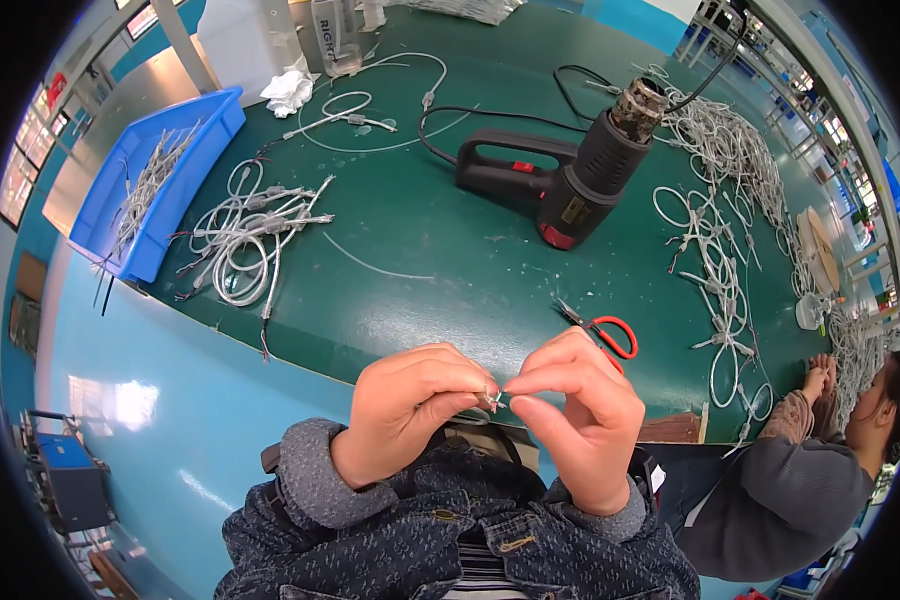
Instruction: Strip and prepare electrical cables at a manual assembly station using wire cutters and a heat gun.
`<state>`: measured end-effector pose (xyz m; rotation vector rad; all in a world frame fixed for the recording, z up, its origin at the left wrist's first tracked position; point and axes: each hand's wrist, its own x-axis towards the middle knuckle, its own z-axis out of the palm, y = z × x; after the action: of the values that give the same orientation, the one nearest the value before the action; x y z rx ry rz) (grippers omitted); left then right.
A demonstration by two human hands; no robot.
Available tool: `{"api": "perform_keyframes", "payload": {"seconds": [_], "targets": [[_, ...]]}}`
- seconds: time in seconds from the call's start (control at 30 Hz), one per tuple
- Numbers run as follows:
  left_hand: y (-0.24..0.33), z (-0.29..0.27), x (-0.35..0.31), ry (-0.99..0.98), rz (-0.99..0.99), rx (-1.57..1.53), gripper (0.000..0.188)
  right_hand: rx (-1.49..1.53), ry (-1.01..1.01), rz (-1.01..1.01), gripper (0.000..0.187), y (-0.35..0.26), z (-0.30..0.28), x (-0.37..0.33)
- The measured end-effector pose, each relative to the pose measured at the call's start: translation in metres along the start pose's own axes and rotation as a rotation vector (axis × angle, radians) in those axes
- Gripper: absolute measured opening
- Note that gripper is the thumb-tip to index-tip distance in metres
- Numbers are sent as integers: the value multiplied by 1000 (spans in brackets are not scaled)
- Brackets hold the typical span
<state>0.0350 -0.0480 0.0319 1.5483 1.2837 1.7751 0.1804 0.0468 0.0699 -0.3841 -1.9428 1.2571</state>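
Observation:
Close in front of my body, at the table's near edge, my left hand (408, 396) pinches a cable end (493, 401) with fine stripped wires between thumb and forefinger. My right hand (582, 402) meets it there, thumb and forefinger closed on a thin wire of that end. Fingers hide most of the cable. Just beyond my right hand lies a pair of scissors with red handles (627, 338), partly covered by that hand. Farther back, a black heat gun (592, 172) stands on the table with its nozzle upward.
On the green table (400, 320) lie a bundle of grey cables (255, 235), a thin clear strand (375, 268) and a large cable heap (735, 150) at right. A blue tray (160, 200) holds more cables at left. A co-worker (800, 490) sits at right.

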Motion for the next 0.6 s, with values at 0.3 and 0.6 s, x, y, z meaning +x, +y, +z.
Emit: {"api": "perform_keyframes", "payload": {"seconds": [0.3, 0.6], "targets": [[-1, -2, 3, -9, 92, 92, 7, -97, 7, -63, 20, -6, -1, -2], [-1, -4, 3, -13, 87, 103, 7, -149, 8, -98, 19, -5, 3, -1]]}}
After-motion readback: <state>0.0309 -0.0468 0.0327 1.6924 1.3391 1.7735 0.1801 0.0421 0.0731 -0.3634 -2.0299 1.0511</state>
